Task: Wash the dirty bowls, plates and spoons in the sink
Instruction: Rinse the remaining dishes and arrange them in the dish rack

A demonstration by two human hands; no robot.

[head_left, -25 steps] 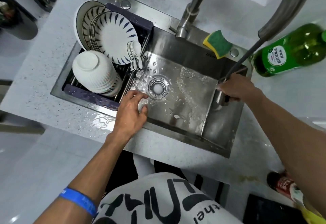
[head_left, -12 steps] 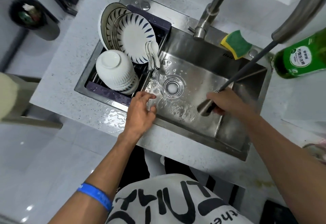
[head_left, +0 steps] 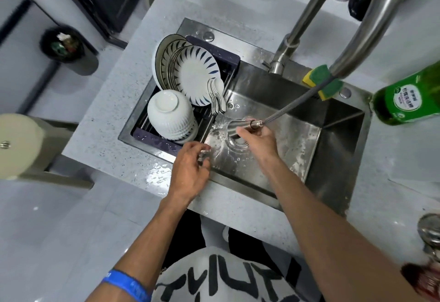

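My right hand (head_left: 258, 141) grips the pull-out spray head (head_left: 240, 126) over the drain (head_left: 237, 141) of the steel sink (head_left: 309, 149); water splashes leftward from it. My left hand (head_left: 191, 167) hangs at the sink's near-left corner with loosely curled fingers in the spray, holding nothing that I can see. In the dark drying rack (head_left: 166, 142) on the left stand blue-patterned plates (head_left: 195, 79), several white spoons (head_left: 217, 97) and a stack of upturned white bowls (head_left: 171, 114).
Two steel faucet necks (head_left: 307, 13) rise behind the sink. A yellow-green sponge (head_left: 319, 79) lies on the back rim, a green detergent bottle (head_left: 409, 97) on the right counter. A bin (head_left: 63, 44) stands on the floor at left. Water pools on the counter (head_left: 159, 175).
My right hand has carried the spray head from the sink's right side leftward to above the drain. The left hand has stayed at the near-left corner, its fingers now curled in the spray.
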